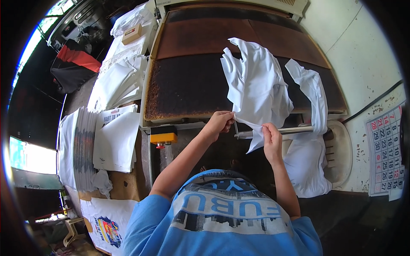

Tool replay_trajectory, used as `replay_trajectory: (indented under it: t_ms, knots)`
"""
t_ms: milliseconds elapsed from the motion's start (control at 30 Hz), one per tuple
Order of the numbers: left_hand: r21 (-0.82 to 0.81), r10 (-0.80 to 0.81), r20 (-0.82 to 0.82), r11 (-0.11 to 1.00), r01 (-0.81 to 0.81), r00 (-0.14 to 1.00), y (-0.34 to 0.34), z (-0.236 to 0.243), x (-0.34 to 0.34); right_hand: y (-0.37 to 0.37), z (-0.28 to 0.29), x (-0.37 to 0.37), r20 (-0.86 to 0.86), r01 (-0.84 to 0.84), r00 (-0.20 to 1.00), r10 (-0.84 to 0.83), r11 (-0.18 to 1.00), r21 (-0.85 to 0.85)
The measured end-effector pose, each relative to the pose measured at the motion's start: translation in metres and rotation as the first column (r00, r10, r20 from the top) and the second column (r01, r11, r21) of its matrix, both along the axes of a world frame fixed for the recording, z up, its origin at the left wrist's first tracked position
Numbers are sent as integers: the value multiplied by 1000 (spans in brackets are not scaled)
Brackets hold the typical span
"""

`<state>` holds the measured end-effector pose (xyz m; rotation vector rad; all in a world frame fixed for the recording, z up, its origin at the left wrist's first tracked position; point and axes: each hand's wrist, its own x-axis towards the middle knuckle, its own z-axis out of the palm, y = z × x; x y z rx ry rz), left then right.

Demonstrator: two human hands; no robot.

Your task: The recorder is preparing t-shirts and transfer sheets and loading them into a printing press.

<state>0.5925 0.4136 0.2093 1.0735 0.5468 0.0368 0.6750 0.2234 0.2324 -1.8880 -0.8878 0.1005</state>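
Observation:
Both my hands pinch the near end of a white cloth garment (256, 85), which lies crumpled across the dark top of a heat press (183, 85) and hangs over its front edge. My left hand (220, 123) grips a corner at the edge; my right hand (271, 138) grips the stretched part a little to the right. A second white piece of cloth (307, 83) lies to the right, draped over a metal bar (290, 130) at the press's front, with more white fabric (305, 173) below it.
Paper stacks (115, 149) and white sheets (117, 81) lie on surfaces at the left, with a small box (131, 34). A yellow switch box (163, 138) with a red button is below the press's front-left. A white plastic chair (341, 153) and wall calendar (382, 151) are at the right.

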Motion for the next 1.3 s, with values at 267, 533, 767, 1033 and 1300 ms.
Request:
replay_trajectory:
  t_ms: [267, 533, 767, 1033, 1300]
  knots:
    - [-250, 299, 378, 944, -214, 876, 24, 16, -45, 18, 42, -37, -173, -439, 884, 434, 899, 10]
    - [-602, 461, 149, 744, -290, 875, 18, -15, -119, -13, -34, 94, 77, 260, 963, -259, 966, 1]
    - [-329, 110, -296, 921, -209, 949, -34, -83, -143, 21, -37, 148, 549, 223, 832, -81, 954, -198]
    - [-63, 386, 31, 921, -384, 922, 29, -2, -173, 56, -39, 202, 498, 168, 867, 24, 926, -338]
    - [514, 464, 437, 574, -637, 771, 125, 171, -216, 24, 144, 225, -489, -49, 749, 446, 774, 631]
